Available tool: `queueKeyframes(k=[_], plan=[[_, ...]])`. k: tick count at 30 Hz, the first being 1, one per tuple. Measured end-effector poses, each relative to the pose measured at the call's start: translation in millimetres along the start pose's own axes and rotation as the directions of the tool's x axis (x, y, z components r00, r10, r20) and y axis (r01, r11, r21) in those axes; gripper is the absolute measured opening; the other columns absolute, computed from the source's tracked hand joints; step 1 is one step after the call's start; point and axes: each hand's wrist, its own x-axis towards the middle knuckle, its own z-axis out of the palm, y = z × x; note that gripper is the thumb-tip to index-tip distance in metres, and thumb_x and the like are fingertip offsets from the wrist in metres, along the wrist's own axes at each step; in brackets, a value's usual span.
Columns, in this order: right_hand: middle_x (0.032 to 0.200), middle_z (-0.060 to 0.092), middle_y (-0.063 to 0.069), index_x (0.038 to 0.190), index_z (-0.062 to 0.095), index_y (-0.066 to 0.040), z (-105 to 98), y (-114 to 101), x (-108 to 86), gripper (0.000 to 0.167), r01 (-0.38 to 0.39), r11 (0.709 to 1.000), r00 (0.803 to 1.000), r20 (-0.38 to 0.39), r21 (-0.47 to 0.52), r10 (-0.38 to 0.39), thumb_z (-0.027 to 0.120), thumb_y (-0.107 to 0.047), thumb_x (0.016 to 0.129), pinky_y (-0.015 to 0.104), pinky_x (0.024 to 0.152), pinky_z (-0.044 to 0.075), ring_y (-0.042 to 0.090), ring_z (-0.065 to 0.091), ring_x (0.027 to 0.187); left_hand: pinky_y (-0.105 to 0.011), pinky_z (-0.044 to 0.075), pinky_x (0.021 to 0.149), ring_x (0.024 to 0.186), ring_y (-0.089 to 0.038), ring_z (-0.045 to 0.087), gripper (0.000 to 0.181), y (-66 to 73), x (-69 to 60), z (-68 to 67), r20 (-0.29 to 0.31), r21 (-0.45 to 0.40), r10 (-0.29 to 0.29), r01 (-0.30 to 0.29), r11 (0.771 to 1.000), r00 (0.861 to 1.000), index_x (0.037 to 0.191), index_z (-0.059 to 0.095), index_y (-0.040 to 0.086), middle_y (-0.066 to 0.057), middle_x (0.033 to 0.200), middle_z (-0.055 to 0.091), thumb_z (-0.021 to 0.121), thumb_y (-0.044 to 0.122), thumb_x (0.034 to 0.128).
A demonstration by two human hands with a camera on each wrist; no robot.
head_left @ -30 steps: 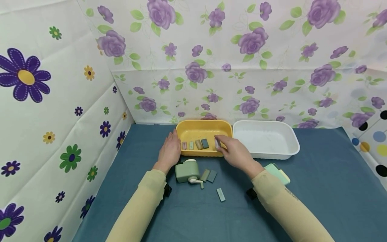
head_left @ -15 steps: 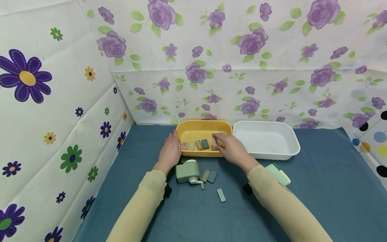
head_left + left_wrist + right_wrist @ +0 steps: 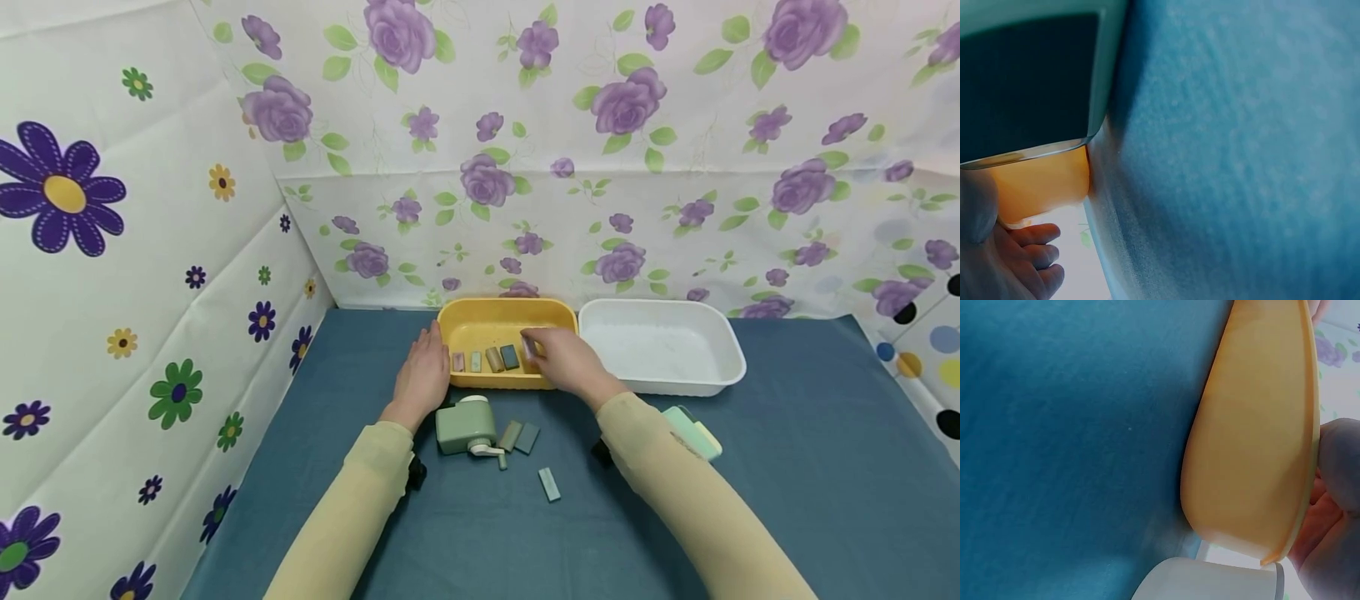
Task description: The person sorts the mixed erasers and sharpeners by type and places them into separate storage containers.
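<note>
A flowered cloth stood behind a blue-covered tabletop, where a yellow tray sat alongside a white tray. The right hand pinched a lilac block between thumb and fingers inside the yellow tray, toward its right end. The left hand had its fingers extended against the tray's left end and held nothing. The lilac block lay to the left of the right hand's knuckles, right at its fingertips, and well apart from the left hand, with the other blocks between. Its long axis, as far as the fingers let it show, ran roughly front to back; whether its lower end touched the tray floor could not be told. Just left of it was the dark block, then the tan block, the pale block and the pink block, in a row along the near side. A green sharpener stood in front of the tray. Compared with the frame a second earlier, the right hand and its block had shifted a little left, narrowing the gap to the dark block, while the left hand and the row were unchanged.
</note>
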Motion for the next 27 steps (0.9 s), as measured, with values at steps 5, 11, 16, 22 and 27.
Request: queueKeyframes(k=[5,11,16,22,27], plan=[[0.139,0.07,0.011,0.15,0.064,-0.008,1.1,-0.6,7.4,0.048,-0.012,1.0,0.999,0.031,0.003,0.012,0.073,-0.013,0.103,0.051,0.111,0.052,0.03,0.067,0.124,-0.05,0.022,0.131,0.16,-0.036,0.026,0.059,0.8,-0.8,0.4,-0.001,-0.009,0.0,0.0,1.0,1.0,0.169,0.019,-0.003,-0.023,0.17,0.034,0.035,0.023,0.1189],[0.141,0.069,0.011,0.151,0.063,-0.009,3.6,-0.6,10.9,0.049,-0.025,1.0,0.999,0.048,-0.003,0.025,0.073,-0.013,0.103,0.051,0.112,0.051,0.031,0.067,0.126,-0.05,0.022,0.131,0.161,-0.036,0.025,0.059,3.1,-1.7,0.1,0.013,-0.006,-0.006,0.006,1.0,1.0,0.17,0.018,-0.003,-0.023,0.17,0.033,0.034,0.024,0.1191],[0.142,0.069,0.011,0.153,0.062,-0.01,5.2,0.0,13.6,0.051,-0.05,0.999,0.997,0.061,-0.001,0.05,0.071,-0.013,0.103,0.051,0.111,0.052,0.029,0.067,0.123,-0.05,0.021,0.131,0.161,-0.035,0.024,0.059,2.6,-0.7,-0.2,0.01,-0.002,-0.013,0.013,1.0,1.0,0.17,0.018,-0.002,-0.022,0.171,0.033,0.033,0.024,0.1193],[0.132,0.073,0.011,0.148,0.066,-0.009,4.5,-1.6,16.2,0.046,-0.054,0.998,0.994,0.095,-0.04,0.057,0.068,-0.01,0.102,0.048,0.101,0.057,0.027,0.068,0.112,-0.049,0.021,0.131,0.161,-0.034,0.024,0.06,2.2,-0.7,-0.9,0.014,-0.008,-0.023,0.023,1.0,1.0,0.17,0.018,-0.001,-0.021,0.171,0.032,0.033,0.025,0.1192],[0.087,0.067,0.004,0.108,0.074,-0.012,3.1,-5.0,19.1,0.01,-0.024,0.996,0.993,0.113,-0.083,0.033,0.069,-0.008,0.1,0.041,0.076,0.051,0.025,0.061,0.084,-0.049,0.022,0.131,0.161,-0.034,0.025,0.06,2.1,-0.4,-0.8,0.011,-0.001,-0.024,0.024,1.0,1.0,0.17,0.018,-0.001,-0.022,0.171,0.033,0.034,0.025,0.119]])
